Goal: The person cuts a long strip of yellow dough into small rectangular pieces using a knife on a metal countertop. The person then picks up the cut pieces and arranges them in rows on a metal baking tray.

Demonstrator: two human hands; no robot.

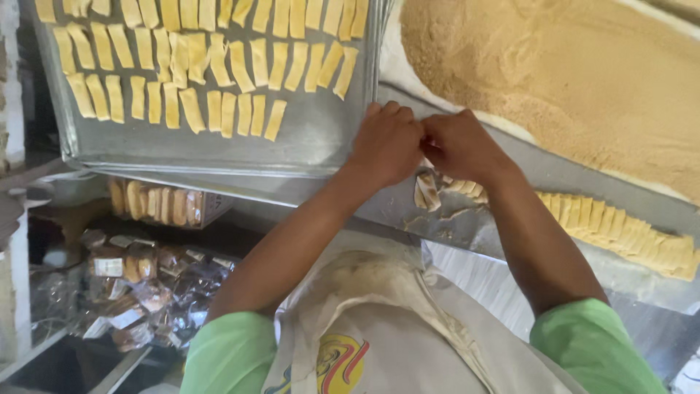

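Left hand [389, 142] and right hand [459, 146] meet knuckle to knuckle, fingers curled tight over something small between them; what they pinch is hidden. Cut dough pieces [437, 191] lie just below the hands on the table [554, 175]. Left hand sits at the near right corner of the metal tray [321, 138], rows of dough strips [197, 73] filling its far part; near part bare. Stacked strips [627, 230] run right, below the sand-coloured crumb heap [583, 66].

At the lower left of the frame lies a heap of clear plastic packets [138, 292] holding brown baked goods, several bearing small pale rectangular labels [109, 267]. Above them, left of centre, an open cardboard box [208, 208] (brownish, with a printed side) holds golden rolls.
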